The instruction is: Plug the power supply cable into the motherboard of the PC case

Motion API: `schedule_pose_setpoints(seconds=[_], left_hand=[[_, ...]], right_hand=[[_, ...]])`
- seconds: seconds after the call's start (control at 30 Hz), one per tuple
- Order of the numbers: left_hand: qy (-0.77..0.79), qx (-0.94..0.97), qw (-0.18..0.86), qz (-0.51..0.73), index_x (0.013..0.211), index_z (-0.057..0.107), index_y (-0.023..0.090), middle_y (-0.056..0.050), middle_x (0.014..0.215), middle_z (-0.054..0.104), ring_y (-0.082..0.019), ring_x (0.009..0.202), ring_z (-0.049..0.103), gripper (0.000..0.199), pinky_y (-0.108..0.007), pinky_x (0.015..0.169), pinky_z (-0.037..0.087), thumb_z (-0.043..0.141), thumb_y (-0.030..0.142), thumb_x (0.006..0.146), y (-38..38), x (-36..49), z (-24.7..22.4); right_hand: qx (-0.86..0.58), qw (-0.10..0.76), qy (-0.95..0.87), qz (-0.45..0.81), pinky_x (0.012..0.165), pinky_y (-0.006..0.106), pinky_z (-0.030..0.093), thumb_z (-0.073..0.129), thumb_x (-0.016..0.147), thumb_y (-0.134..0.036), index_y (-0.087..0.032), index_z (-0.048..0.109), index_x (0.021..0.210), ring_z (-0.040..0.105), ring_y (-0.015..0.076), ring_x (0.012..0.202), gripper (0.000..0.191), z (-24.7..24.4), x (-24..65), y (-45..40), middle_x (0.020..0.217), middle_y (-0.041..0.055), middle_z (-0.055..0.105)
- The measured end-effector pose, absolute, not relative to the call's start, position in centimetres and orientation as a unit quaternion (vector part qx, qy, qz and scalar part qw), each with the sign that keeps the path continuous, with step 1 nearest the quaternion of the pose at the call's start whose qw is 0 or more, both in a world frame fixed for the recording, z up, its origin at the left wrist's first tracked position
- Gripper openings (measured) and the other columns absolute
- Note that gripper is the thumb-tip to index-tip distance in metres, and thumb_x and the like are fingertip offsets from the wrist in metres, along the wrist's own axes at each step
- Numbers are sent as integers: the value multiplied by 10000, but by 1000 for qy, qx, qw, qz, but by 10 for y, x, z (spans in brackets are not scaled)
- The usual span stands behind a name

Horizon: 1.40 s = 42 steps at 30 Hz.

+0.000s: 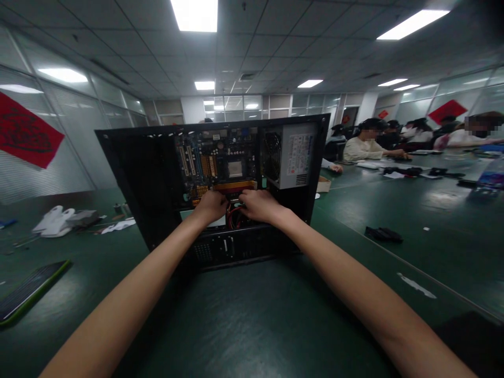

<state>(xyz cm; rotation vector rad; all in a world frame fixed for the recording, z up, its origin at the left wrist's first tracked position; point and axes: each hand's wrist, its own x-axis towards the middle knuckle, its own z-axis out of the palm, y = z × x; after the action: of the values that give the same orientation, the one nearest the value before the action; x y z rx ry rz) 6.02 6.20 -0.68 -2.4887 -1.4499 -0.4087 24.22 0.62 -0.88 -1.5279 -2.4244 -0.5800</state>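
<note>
An open black computer case (252, 244) stands on the green table, its inside facing me. The motherboard (222, 157) shows at its middle, with the silver power supply (295, 157) at the upper right. Both hands reach into the lower middle of the case, close together. My left hand (211, 206) has its fingers curled near the memory slots (234, 186). Beside it, my right hand (260, 205) is closed too, next to red and black cables (235, 218). What the fingertips hold, if anything, is hidden.
A green-edged black keyboard-like object (33, 289) lies at the left, behind it white plastic bags (54, 220). At the right are a black cloth-like item (384, 234) and a white strip (416, 285). People sit along the far right.
</note>
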Motion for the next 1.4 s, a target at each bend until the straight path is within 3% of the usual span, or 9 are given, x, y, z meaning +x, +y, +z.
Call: schedule_pose_setpoints(seconds=[0.23, 0.47, 0.87, 1.4], left_hand=[[-497, -847, 123, -147, 935, 778, 171, -128, 946, 757, -260, 912, 695, 323, -306, 735, 481, 483, 298, 905, 59, 58, -8], [-490, -852, 114, -148, 929, 767, 178, -122, 937, 754, -249, 896, 698, 312, -302, 720, 487, 479, 295, 910, 56, 55, -9], [-504, -846, 92, -151, 896, 760, 203, -114, 923, 746, -260, 889, 698, 272, -308, 708, 495, 500, 279, 887, 52, 53, -8], [-529, -832, 92, -141, 997, 757, 273, -91, 1003, 740, -277, 959, 687, 283, -330, 742, 520, 512, 359, 886, 44, 54, -4]], right_hand=[[-453, 124, -841, -268, 743, 313, 448, 424, 983, -181, -138, 570, 1090, 589, 257, 1050, 186, -4, 241, 6, 1125, 131, 602], [-467, 152, -844, -213, 777, 278, 424, 469, 929, -57, -126, 581, 1012, 584, 203, 979, 155, -12, 245, 18, 1090, 112, 593], [-411, 125, -883, -188, 810, 279, 424, 489, 904, -76, -124, 598, 1000, 585, 203, 989, 153, -10, 245, 41, 1077, 121, 597], [-465, 124, -858, -179, 784, 277, 437, 507, 877, -76, -129, 601, 1027, 624, 214, 975, 185, -14, 243, 37, 1103, 121, 621]])
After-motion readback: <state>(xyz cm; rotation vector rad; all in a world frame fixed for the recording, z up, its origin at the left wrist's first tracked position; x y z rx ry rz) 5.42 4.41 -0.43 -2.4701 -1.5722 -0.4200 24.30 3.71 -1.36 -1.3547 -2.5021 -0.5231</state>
